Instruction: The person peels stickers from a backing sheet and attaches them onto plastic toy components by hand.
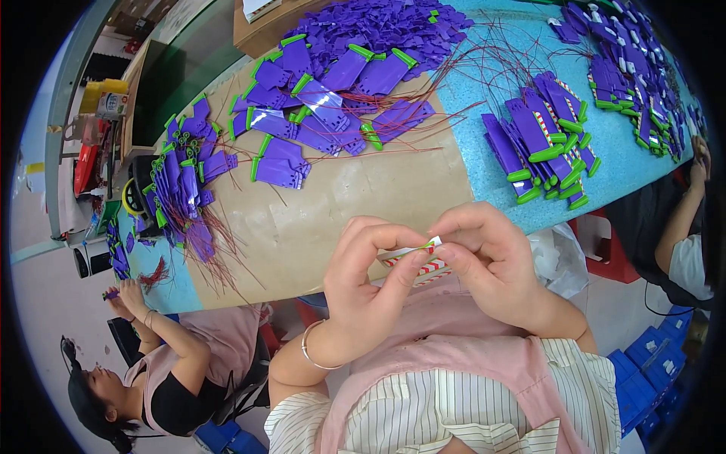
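Close in front of my body, a small sheet of striped stickers (432, 267) in red, white and pale green is held up between both hands. My left hand (367, 276) pinches its left side between thumb and bent fingers. With thumb and forefinger, my right hand (490, 265) grips a white upper corner, where one strip appears to lift and curl. The fingertips of both hands nearly meet there, and they hide part of the sheet. Beyond my hands lies brown paper (378, 193) covering the table.
Purple flat parts with green ends (325, 106) and thin red wires lie farther back. To the right, a pile of similar parts (541, 140), some with striped stickers, rests on the blue tabletop (461, 98). At left are more wired parts (181, 181) and a co-worker (181, 363); another person's arm (681, 216) shows far right.
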A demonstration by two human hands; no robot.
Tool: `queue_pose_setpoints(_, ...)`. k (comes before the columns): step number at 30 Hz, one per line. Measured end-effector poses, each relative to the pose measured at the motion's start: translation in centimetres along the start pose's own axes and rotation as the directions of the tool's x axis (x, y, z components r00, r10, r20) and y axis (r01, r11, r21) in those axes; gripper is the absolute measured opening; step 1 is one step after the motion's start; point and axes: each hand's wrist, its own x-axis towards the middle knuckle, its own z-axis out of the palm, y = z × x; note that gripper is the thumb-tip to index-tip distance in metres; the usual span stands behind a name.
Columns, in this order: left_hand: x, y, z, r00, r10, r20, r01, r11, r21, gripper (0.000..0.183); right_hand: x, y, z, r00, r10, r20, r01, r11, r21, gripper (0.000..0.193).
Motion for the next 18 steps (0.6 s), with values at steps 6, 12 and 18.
queue_pose_setpoints(6,0.2,0.1,-0.4,0.999,0.002,0.035,-0.003,0.999,0.053,0.012,0.2,0.2,-0.4,0.999,-0.033,0.043,0.039,0.985,-0.169,0.009)
queue_pose_setpoints(12,1.4,-0.7,-1.2,0.859,0.480,0.181,-0.500,0.705,0.503,0.024,0.1,-0.2,-0.2,0.979,0.202,-0.017,-0.201,0.979,0.034,0.004)
queue_pose_setpoints(18,-1.2,-1.9,-0.8,0.468,0.818,0.335,-0.874,0.372,0.313,0.015,1.0,0.7,-1.0,0.935,0.353,0.011,-0.352,0.927,0.133,0.002)
